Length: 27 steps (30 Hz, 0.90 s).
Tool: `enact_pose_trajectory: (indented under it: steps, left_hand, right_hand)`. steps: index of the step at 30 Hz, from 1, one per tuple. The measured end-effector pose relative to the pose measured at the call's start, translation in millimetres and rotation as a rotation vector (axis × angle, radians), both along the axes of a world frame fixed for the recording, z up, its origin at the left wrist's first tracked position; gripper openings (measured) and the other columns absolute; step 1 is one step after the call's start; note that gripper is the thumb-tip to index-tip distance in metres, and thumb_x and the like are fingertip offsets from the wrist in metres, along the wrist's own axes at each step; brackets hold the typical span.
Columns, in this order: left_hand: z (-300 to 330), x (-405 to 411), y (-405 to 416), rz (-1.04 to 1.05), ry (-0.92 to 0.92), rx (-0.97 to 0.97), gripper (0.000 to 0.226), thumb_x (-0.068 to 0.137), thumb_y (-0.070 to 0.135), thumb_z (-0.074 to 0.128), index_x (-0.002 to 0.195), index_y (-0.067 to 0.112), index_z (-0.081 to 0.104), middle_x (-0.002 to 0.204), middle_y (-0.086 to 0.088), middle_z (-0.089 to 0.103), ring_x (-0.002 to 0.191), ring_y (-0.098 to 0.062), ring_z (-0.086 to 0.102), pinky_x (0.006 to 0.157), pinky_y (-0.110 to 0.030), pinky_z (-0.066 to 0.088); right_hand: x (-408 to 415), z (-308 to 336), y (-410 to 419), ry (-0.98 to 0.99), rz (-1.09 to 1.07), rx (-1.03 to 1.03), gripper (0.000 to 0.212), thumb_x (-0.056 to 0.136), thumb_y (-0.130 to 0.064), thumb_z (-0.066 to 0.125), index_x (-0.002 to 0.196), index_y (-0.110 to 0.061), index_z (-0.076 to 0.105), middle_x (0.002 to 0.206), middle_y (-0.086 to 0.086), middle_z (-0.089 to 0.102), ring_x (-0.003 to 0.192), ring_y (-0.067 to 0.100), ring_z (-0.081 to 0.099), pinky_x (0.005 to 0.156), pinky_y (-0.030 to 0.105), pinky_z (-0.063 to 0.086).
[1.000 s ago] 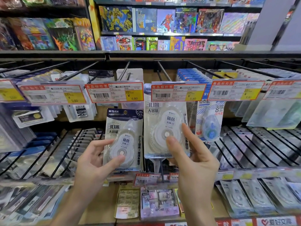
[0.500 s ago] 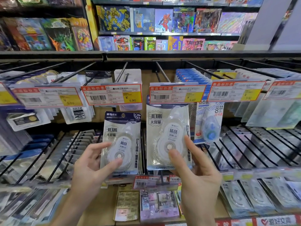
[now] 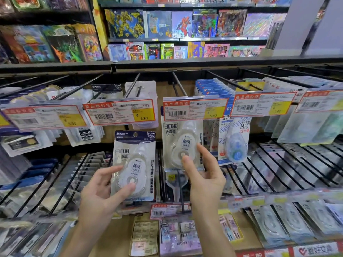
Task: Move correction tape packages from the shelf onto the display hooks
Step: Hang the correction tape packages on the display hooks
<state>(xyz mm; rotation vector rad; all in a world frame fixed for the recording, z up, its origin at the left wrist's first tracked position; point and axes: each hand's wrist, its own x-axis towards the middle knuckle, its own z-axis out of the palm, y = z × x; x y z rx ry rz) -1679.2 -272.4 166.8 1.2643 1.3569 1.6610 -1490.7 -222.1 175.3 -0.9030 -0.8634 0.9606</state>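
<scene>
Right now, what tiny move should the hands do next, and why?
Probably lift the left hand so the hole at the top of its correction tape package meets the hook above the 6.80 price tag. That package hangs on nothing yet, and its hole sits below the tag.

Glossy clear plastic blisters on the two correction tape packages (image 3: 134, 169) are catching the light, black metal hooks (image 3: 179, 83) are gleaming, paper price tags (image 3: 119, 114) are looking matt.

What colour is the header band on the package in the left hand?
Dark navy, on the package in the left hand; head view.
</scene>
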Motion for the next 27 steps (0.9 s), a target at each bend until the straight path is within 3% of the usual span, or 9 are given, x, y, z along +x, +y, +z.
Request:
enact_pose_trajectory:
  steps: [1, 3, 5, 10, 17, 18, 21, 23, 27]
  left_hand:
    - [-0.9, -0.7, -1.1, 0.003, -0.005, 0.002, 0.044, 0.067, 0.001, 0.075, 0.107, 0.013, 0.062, 0.108, 0.003, 0.074, 0.09, -0.013, 0.074, 0.062, -0.023, 0.06]
    - [-2.1, -2.7, -3.3, 0.003, -0.026, 0.002, 0.043, 0.069, -0.005, 0.073, 0.107, 0.012, 0.062, 0.104, 0.002, 0.075, 0.088, -0.012, 0.074, 0.06, -0.021, 0.059]
    - [-3.4, -6.3, -4.6, 0.011, -0.043, 0.006, 0.043, 0.068, -0.004, 0.074, 0.107, 0.012, 0.063, 0.104, 0.0, 0.075, 0.09, -0.014, 0.074, 0.062, -0.023, 0.06]
    - [-1.6, -12.7, -6.1, 0.047, -0.031, 0.026, 0.047, 0.063, 0.004, 0.077, 0.107, 0.013, 0.064, 0.107, -0.001, 0.074, 0.097, -0.016, 0.072, 0.073, -0.026, 0.061]
    - [2.3, -14.7, -9.1, 0.042, -0.043, 0.038, 0.048, 0.062, -0.001, 0.075, 0.107, 0.009, 0.063, 0.107, 0.004, 0.075, 0.098, -0.006, 0.071, 0.079, -0.019, 0.058]
    - [3.0, -15.3, -9.2, 0.044, -0.04, 0.037, 0.048, 0.062, -0.001, 0.075, 0.108, 0.009, 0.063, 0.107, 0.005, 0.074, 0.099, -0.005, 0.071, 0.079, -0.018, 0.058]
    - [4.4, -15.8, -10.6, 0.038, -0.037, 0.035, 0.045, 0.067, -0.006, 0.073, 0.107, 0.009, 0.062, 0.104, 0.011, 0.075, 0.098, -0.001, 0.07, 0.077, -0.014, 0.056]
    - [4.5, -15.3, -11.6, 0.038, -0.03, 0.037, 0.044, 0.069, -0.011, 0.072, 0.107, 0.008, 0.062, 0.102, 0.011, 0.075, 0.095, 0.0, 0.07, 0.074, -0.012, 0.056]
    - [3.0, -15.8, -13.2, 0.049, -0.018, 0.049, 0.045, 0.068, -0.009, 0.073, 0.109, 0.007, 0.063, 0.105, 0.003, 0.075, 0.096, -0.011, 0.072, 0.075, -0.02, 0.059]
  right_hand:
    - [-1.5, -2.1, 5.6, 0.0, -0.009, 0.01, 0.036, 0.085, -0.015, 0.079, 0.115, -0.033, 0.07, 0.11, -0.01, 0.074, 0.085, 0.031, 0.062, 0.074, 0.039, 0.059]
    - [-5.6, -6.0, 17.3, -0.004, -0.012, 0.043, 0.034, 0.085, -0.018, 0.079, 0.112, -0.036, 0.07, 0.124, -0.01, 0.068, 0.095, 0.008, 0.068, 0.082, 0.025, 0.059]
    - [-10.6, -9.1, 27.7, -0.009, -0.004, 0.064, 0.032, 0.087, -0.019, 0.077, 0.113, -0.037, 0.068, 0.127, -0.009, 0.066, 0.098, 0.009, 0.067, 0.087, 0.024, 0.056]
    - [-29.6, -14.1, 55.7, -0.005, -0.009, 0.065, 0.032, 0.091, -0.021, 0.073, 0.112, -0.044, 0.062, 0.128, -0.011, 0.062, 0.118, 0.007, 0.06, 0.102, 0.041, 0.051]
    - [-40.9, -11.5, 86.6, -0.01, -0.023, 0.078, 0.03, 0.092, -0.022, 0.072, 0.119, -0.027, 0.057, 0.127, -0.01, 0.057, 0.117, -0.011, 0.048, 0.098, 0.009, 0.039]
    - [-42.3, -11.6, 92.7, -0.005, -0.029, 0.066, 0.03, 0.092, -0.021, 0.072, 0.119, -0.025, 0.058, 0.126, -0.012, 0.056, 0.116, -0.011, 0.048, 0.099, 0.01, 0.039]
    - [-46.3, -15.3, 113.1, 0.016, -0.016, 0.025, 0.031, 0.09, -0.024, 0.074, 0.115, -0.033, 0.059, 0.125, -0.015, 0.055, 0.127, 0.009, 0.049, 0.111, 0.035, 0.042]
    - [-48.5, -17.4, 123.0, 0.012, 0.002, 0.035, 0.03, 0.088, -0.029, 0.076, 0.109, -0.042, 0.058, 0.126, -0.01, 0.057, 0.129, 0.019, 0.052, 0.11, 0.044, 0.044]
    - [-48.9, -17.8, 141.1, 0.014, -0.006, 0.076, 0.027, 0.089, -0.023, 0.075, 0.111, -0.028, 0.06, 0.122, -0.008, 0.062, 0.121, 0.011, 0.057, 0.106, 0.038, 0.049]
